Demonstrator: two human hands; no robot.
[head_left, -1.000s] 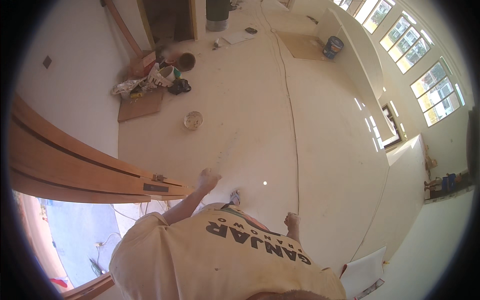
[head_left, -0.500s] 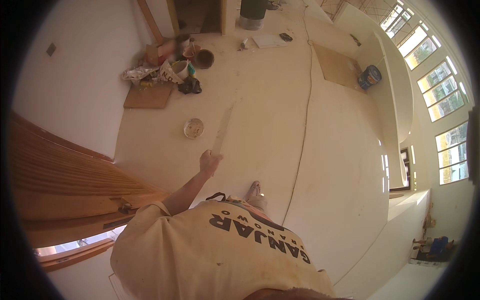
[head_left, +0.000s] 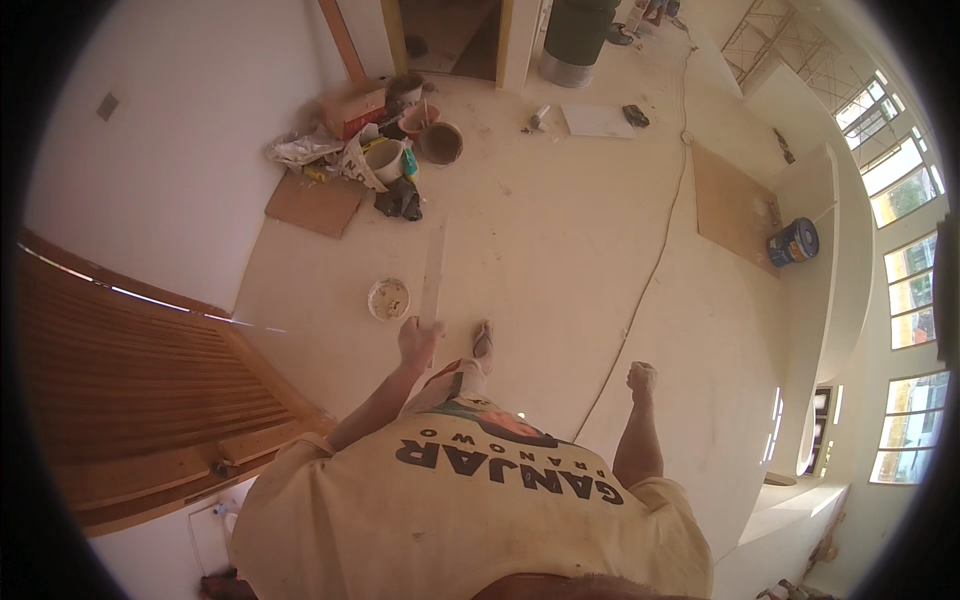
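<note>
My left hand [head_left: 420, 340] is closed round the near end of a long, pale, flat straightedge [head_left: 434, 270], which points away from me over the floor. Just beyond that hand and to its left stands a round white tub [head_left: 388, 299] with a pale residue inside. My right hand [head_left: 642, 378] hangs out to the right with its fingers curled closed. Whether anything is inside those fingers is hidden. One of my feet [head_left: 484, 340], in a sandal, shows between the two hands.
Buckets [head_left: 441, 143], bags and a brown board [head_left: 312, 204] lie by the left wall. A wooden door [head_left: 130, 370] stands at left. A cable [head_left: 655, 270] crosses the floor. At right are a brown sheet [head_left: 730, 200] and blue bucket [head_left: 793, 242]. A dark green drum [head_left: 577, 40] stands far off.
My view has shifted, with the far bucket pile and drum now further right. My right arm has come into view. My left hand still grips the straightedge, now pointing more directly ahead.
</note>
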